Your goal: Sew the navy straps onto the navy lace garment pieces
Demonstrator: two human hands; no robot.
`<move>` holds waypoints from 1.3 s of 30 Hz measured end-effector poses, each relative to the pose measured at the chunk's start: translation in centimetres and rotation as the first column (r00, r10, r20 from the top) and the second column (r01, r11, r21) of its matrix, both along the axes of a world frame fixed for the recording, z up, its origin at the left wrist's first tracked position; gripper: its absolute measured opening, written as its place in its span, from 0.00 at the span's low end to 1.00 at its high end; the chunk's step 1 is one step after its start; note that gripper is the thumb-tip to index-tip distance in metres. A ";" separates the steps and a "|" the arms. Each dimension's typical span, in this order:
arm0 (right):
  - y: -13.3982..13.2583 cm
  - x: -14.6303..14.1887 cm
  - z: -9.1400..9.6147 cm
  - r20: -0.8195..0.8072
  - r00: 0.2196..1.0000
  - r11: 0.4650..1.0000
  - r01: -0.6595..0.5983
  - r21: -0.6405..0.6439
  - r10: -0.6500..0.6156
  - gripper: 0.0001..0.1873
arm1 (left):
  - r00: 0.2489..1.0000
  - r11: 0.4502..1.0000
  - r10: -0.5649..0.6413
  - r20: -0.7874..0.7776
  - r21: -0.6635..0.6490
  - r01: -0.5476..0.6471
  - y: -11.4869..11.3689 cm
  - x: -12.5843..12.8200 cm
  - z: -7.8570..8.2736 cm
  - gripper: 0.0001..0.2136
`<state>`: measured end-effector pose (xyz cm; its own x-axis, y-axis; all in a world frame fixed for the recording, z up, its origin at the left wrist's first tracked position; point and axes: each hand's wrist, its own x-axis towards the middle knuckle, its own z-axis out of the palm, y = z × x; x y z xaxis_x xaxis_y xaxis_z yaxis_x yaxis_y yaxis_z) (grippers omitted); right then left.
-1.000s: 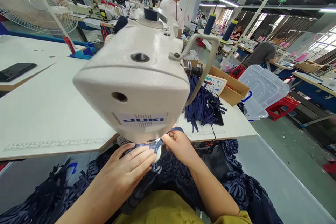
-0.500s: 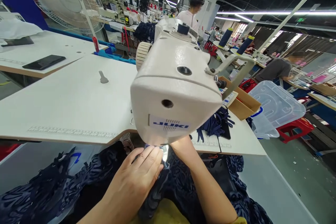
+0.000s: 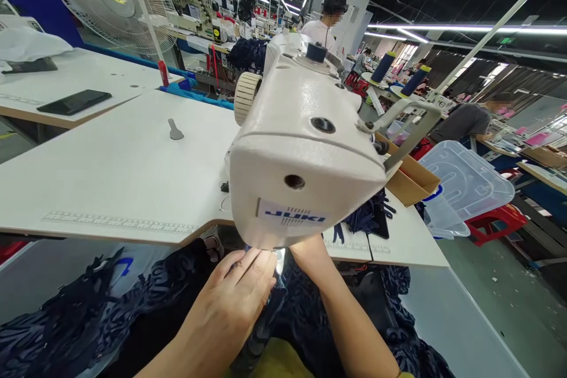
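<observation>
Navy patterned fabric [image 3: 305, 295] hangs below the head of a white sewing machine [image 3: 305, 165] and drapes over my lap. My left hand [image 3: 241, 292] is at the near end of the machine head, its fingers together and its thumb tucked beneath, closed on an edge of the fabric. Its fingertips disappear under the head. My right hand [image 3: 307, 251] reaches in from the right beneath the same head; only its back and wrist show, and its fingers are hidden. A bright light shines on the cloth between the hands. The needle area is out of sight.
On the white table [image 3: 110, 171] lie a small grey metal piece [image 3: 175, 130] and, farther left, a black phone [image 3: 74, 102]. Navy strips [image 3: 365, 215] and a cardboard box [image 3: 410, 180] sit right of the machine. A clear plastic bin [image 3: 472, 180] and a fan [image 3: 110, 3] stand beyond.
The view has shifted slightly, so the machine head appears a little farther right and lower. Both hands keep nearly the same place under the machine head.
</observation>
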<state>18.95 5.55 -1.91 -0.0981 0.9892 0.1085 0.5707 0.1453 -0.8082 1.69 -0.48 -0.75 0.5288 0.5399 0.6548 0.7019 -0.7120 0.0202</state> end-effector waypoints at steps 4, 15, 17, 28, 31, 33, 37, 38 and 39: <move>0.0 0.1 -0.4 -0.001 1.000 1.000 0.004 -0.007 -0.004 0.08 | 1.000 1.000 -0.008 -0.003 -0.012 0.008 -0.1 0.1 0.0 0.13; 0.0 -0.2 -0.9 0.058 0.998 0.993 -0.045 0.106 0.039 0.12 | 0.994 0.999 0.046 0.100 -0.020 -0.044 -0.5 0.4 -1.8 0.14; 0.1 -0.5 -1.2 0.071 0.997 0.991 -0.024 0.129 0.015 0.14 | 0.993 0.996 0.085 0.084 -0.023 -0.083 -0.6 0.4 -1.5 0.14; 0.6 -0.7 -0.5 0.093 0.987 0.986 -0.139 0.095 0.130 0.14 | 0.979 0.989 0.136 0.151 -0.069 -0.127 -0.9 0.4 -1.6 0.14; 0.6 -0.6 -0.5 0.088 0.983 0.981 -0.168 0.094 0.160 0.14 | 0.983 0.994 0.107 0.147 -0.032 -0.104 -0.9 0.4 -1.8 0.14; 0.7 -0.7 -0.4 0.093 0.982 0.980 -0.174 0.093 0.165 0.14 | 0.985 0.996 0.094 0.142 -0.016 -0.093 -0.9 0.4 -1.9 0.13; 0.5 -0.8 -0.1 0.113 0.982 0.982 -0.164 0.092 0.153 0.16 | 0.985 0.996 0.077 0.152 0.029 -0.082 -0.8 0.5 -2.2 0.12; 0.4 -0.8 0.1 0.100 0.983 0.982 -0.162 0.098 0.152 0.16 | 0.985 0.996 0.073 0.154 0.037 -0.079 -0.8 0.5 -2.2 0.11; 0.3 -0.8 0.2 0.074 0.985 0.981 -0.163 0.105 0.155 0.16 | 0.985 0.996 0.069 0.155 0.042 -0.077 -0.8 0.6 -2.3 0.11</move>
